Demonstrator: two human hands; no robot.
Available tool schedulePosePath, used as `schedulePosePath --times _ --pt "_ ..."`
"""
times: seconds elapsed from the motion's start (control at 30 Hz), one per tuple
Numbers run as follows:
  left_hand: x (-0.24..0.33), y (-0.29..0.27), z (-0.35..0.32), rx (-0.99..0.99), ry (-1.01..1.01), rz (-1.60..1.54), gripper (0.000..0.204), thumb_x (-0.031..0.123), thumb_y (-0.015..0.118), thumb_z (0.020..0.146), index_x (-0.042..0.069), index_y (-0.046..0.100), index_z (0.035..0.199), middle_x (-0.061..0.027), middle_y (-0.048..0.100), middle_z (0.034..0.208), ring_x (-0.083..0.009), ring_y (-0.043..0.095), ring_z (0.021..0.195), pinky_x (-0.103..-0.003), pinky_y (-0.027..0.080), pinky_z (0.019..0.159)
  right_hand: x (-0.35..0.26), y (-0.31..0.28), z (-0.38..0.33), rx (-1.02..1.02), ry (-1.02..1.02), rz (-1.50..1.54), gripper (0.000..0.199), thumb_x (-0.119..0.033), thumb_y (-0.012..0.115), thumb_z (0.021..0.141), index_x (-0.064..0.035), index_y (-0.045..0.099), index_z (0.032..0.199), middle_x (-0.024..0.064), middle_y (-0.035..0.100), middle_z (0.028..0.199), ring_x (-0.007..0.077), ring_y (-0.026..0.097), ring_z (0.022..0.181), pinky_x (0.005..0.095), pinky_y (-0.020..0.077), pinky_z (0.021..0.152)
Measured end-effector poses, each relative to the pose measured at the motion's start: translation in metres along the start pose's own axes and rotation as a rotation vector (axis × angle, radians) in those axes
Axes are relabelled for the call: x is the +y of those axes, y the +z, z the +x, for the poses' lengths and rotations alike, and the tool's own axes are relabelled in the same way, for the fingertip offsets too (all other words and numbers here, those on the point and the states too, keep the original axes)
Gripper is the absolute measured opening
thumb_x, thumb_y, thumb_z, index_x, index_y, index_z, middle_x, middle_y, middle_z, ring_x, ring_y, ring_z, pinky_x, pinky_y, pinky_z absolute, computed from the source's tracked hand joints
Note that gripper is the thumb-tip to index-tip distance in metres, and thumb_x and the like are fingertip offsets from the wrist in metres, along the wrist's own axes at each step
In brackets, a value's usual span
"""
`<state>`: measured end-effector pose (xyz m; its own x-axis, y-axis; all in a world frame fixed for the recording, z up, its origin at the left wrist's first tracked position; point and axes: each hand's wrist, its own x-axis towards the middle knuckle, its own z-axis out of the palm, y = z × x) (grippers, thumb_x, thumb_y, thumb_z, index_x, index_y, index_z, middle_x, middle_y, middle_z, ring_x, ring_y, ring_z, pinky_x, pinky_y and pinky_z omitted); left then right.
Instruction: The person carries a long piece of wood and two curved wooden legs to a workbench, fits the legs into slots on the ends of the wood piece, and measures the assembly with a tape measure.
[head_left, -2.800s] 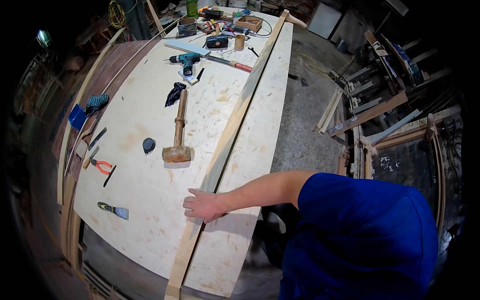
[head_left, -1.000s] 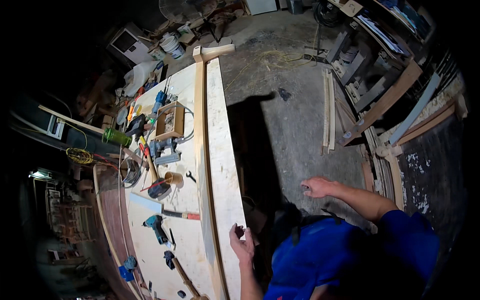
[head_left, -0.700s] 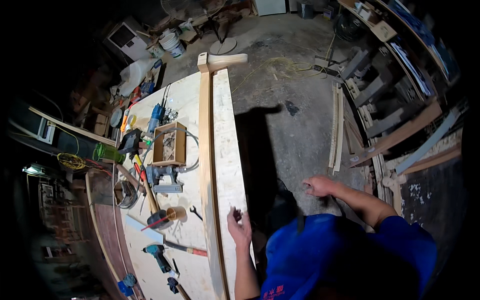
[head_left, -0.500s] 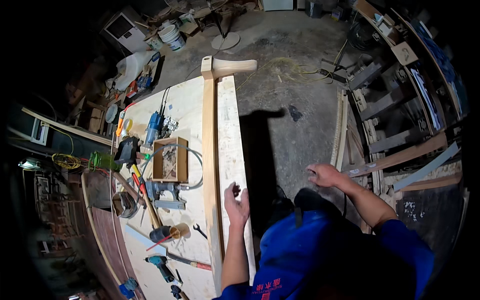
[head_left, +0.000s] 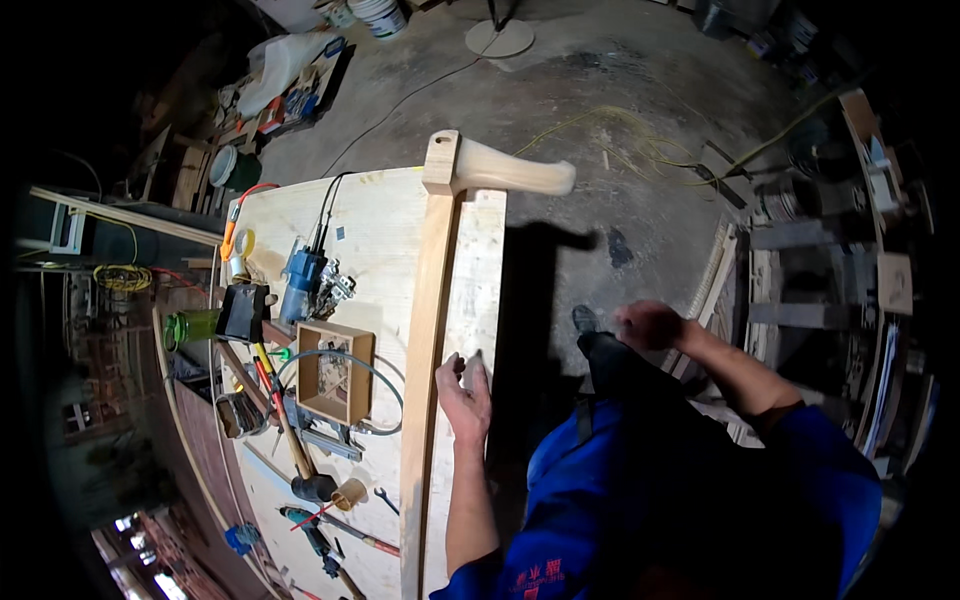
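Observation:
My left hand (head_left: 463, 396) rests on the narrow plywood strip (head_left: 470, 290) along the table's right edge, fingers slightly bent, touching the board and holding nothing. Just left of it runs a long wooden beam (head_left: 428, 330) lying lengthwise on the table, ending at the far end in a curved wooden piece (head_left: 500, 170). My right hand (head_left: 648, 324) hangs free over the concrete floor, loosely curled and blurred, with nothing in it. I wear a blue work shirt.
The plywood table (head_left: 370, 230) carries a small open wooden box (head_left: 335, 372), a blue router (head_left: 301, 280), a mallet (head_left: 300, 460), a drill (head_left: 312, 530) and several hand tools. Timber frames (head_left: 790, 280) stand at the right. A yellow cable (head_left: 640, 150) lies on the floor.
I have walked along the table toward its far end; my left hand slid forward along the right-hand board. My right hand stayed free over the floor.

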<state>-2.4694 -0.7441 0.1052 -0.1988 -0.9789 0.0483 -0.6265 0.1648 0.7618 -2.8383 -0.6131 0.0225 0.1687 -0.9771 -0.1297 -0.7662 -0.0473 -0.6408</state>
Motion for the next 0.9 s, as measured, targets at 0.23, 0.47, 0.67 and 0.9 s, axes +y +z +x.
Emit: schedulePosePath --times 0.23,0.47,0.67,0.9 --pt "0.014 0.019 0.054 0.093 -0.018 0.125 0.041 0.009 0.070 0.089 -0.007 0.055 0.123 -0.0246 0.058 0.113 -0.0390 0.056 0.106 -0.044 0.046 0.094 -0.014 -0.150 0.171 -0.122 0.142 0.118 0.046 -0.029 0.067 0.087 -0.0012 0.060 0.123 0.0203 0.066 0.111 0.0357 0.063 0.107 0.0434 0.0503 0.093" --pt "-0.005 0.015 0.106 0.122 0.030 0.295 0.049 0.012 0.075 0.084 -0.007 0.055 0.124 -0.0272 0.055 0.117 -0.0415 0.053 0.109 -0.046 0.045 0.095 -0.018 -0.160 0.289 0.136 -0.031 0.084 0.052 -0.025 0.076 0.081 0.0001 0.059 0.123 0.0203 0.063 0.117 0.0374 0.059 0.111 0.0443 0.0473 0.096" --pt "-0.028 0.030 0.148 -0.009 -0.063 0.419 0.071 0.031 0.080 0.080 -0.006 0.048 0.132 -0.0275 0.053 0.122 -0.0436 0.050 0.114 -0.050 0.041 0.098 -0.008 -0.161 0.341 0.104 0.073 0.031 0.083 -0.032 0.081 0.075 0.0000 0.043 0.142 0.0233 0.048 0.140 0.0380 0.045 0.133 0.0439 0.0372 0.113" --pt "-0.026 0.040 0.180 -0.137 -0.269 0.459 0.062 0.038 0.079 0.077 0.000 0.057 0.121 -0.0219 0.065 0.101 -0.0394 0.062 0.095 -0.046 0.051 0.084 -0.013 -0.164 0.397 -0.169 0.116 0.070 0.103 -0.036 0.087 0.067 -0.0032 0.034 0.150 0.0227 0.042 0.149 0.0369 0.040 0.139 0.0429 0.0332 0.117"
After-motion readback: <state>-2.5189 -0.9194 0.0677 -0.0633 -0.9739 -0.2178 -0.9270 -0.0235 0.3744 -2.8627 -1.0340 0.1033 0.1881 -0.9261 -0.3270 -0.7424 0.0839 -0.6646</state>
